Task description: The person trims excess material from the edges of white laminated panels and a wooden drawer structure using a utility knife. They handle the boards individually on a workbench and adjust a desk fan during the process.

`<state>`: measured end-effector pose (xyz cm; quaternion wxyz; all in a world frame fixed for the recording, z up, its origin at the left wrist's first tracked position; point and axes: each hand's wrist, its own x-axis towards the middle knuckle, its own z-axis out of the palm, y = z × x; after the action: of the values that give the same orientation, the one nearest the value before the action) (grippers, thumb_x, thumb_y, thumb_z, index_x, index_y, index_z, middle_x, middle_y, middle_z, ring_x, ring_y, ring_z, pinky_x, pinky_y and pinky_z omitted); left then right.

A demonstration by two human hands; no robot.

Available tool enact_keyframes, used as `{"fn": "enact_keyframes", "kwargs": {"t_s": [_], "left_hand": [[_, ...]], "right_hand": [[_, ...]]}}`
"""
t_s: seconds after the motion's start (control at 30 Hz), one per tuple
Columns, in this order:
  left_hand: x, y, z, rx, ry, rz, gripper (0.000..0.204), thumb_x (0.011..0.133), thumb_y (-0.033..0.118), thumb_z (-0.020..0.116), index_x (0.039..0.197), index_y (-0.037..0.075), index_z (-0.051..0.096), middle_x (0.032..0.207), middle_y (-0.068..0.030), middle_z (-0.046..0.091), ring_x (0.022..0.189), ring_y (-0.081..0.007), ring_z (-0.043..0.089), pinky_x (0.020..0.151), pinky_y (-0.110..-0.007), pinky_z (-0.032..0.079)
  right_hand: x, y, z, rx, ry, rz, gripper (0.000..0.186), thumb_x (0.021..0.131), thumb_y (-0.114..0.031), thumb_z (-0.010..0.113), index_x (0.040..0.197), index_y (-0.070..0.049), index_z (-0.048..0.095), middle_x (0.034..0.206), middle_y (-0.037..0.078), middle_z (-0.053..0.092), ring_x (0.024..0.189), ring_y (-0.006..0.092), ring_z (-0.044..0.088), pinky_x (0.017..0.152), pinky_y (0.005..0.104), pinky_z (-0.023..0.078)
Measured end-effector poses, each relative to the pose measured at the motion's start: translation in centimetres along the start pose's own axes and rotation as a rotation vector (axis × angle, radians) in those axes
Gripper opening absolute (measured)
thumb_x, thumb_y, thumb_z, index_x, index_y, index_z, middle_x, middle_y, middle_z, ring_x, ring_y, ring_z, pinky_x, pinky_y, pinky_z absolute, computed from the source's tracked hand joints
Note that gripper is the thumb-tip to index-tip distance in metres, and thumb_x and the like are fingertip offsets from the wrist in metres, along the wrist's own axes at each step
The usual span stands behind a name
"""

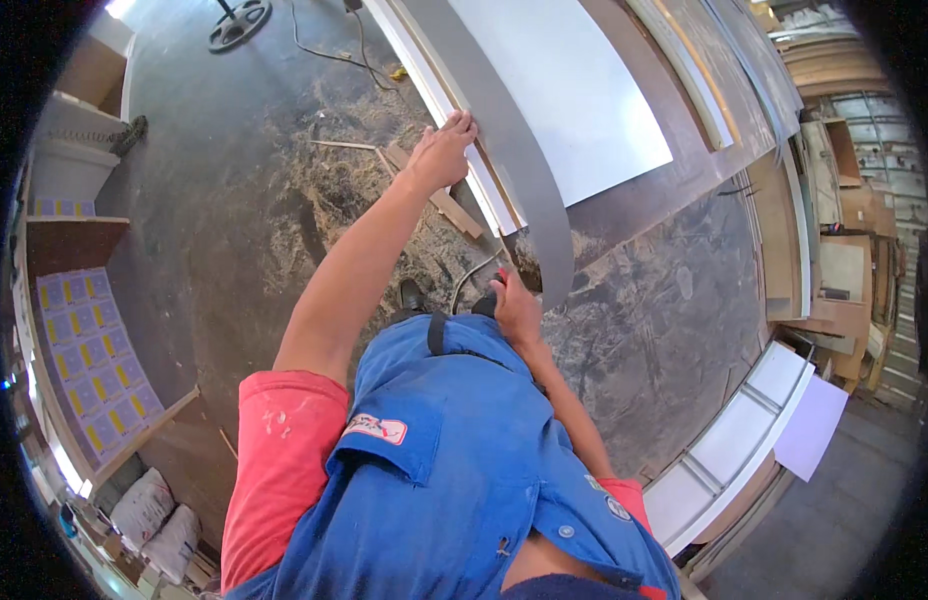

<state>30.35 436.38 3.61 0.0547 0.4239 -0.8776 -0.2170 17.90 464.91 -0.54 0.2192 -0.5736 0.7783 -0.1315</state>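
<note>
My left hand (444, 150) lies over the near side of a long white board (489, 190), its fingers closed on the edge. Below the board's end, close to my body, my right hand (517, 305) is closed around a red-handled hand tool (501, 274). The tool's thin tip points up toward the board's end; its kind is too small to make out. A long grey strip (529, 150) runs along the board, and its free end curves down past my right hand. Beyond it lies a white sheet (584, 100).
Sawdust and wood offcuts (454, 213) lie on the floor left of the board. A cable (329, 52) trails at the top. Shelving with patterned purple-yellow sheets (94, 350) stands left. White panels (729, 440) and stacked boards (784, 230) are on the right.
</note>
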Motion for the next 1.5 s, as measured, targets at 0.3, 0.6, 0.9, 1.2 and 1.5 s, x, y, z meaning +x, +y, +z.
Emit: {"fn": "enact_keyframes", "kwargs": {"t_s": [0.3,0.6,0.9,1.2,1.5], "left_hand": [[-3.9,1.4,2.3,-0.214,0.363,-0.079,0.053,0.082,0.016,0.066,0.133,0.006,0.053,0.144,-0.0125,0.045,0.131,-0.0277,0.045,0.105,-0.049,0.041],[-9.7,6.4,13.1,-1.312,0.013,-0.355,0.035,0.084,0.035,0.079,0.087,0.003,0.065,0.079,-0.0006,0.063,0.074,-0.0087,0.056,0.071,-0.028,0.048],[-10.1,5.0,14.1,-1.433,0.123,-0.234,0.022,0.09,0.024,0.072,0.093,0.002,0.07,0.083,-0.0024,0.069,0.08,-0.0092,0.062,0.075,-0.027,0.05],[-14.9,-4.5,22.4,-0.976,0.056,-0.839,0.037,0.084,0.037,0.064,0.081,0.001,0.072,0.067,-0.014,0.069,0.07,-0.0293,0.07,0.074,-0.041,0.054],[-26.7,-12.3,28.6,-0.711,0.023,-1.022,0.031,0.079,0.029,0.064,0.1,0.009,0.073,0.099,-0.0175,0.073,0.097,-0.0347,0.069,0.082,-0.045,0.053]], "right_hand": [[-0.6,0.8,-3.7,0.019,0.139,-0.03,0.028,0.103,-0.034,0.049,0.107,-0.007,0.053,0.079,0.026,0.066,0.074,0.049,0.064,0.059,0.057,0.047],[-4.7,1.2,-4.1,0.092,0.12,0.031,0.031,0.104,-0.034,0.048,0.108,-0.004,0.054,0.079,0.029,0.063,0.076,0.0513,0.062,0.06,0.0564,0.045],[-5.2,0.8,-5.2,0.085,0.088,0.018,0.032,0.104,-0.035,0.047,0.11,-0.004,0.053,0.077,0.029,0.062,0.076,0.052,0.061,0.061,0.0567,0.045],[-1.7,-1.2,-6.0,-0.047,-0.012,0.024,0.034,0.104,-0.04,0.046,0.111,-0.008,0.053,0.083,0.028,0.066,0.079,0.0519,0.063,0.064,0.0577,0.048],[-0.9,-1.8,-5.1,-0.219,0.02,0.104,0.031,0.103,-0.038,0.048,0.106,-0.007,0.05,0.081,0.028,0.066,0.078,0.0507,0.064,0.065,0.0586,0.049]]}}
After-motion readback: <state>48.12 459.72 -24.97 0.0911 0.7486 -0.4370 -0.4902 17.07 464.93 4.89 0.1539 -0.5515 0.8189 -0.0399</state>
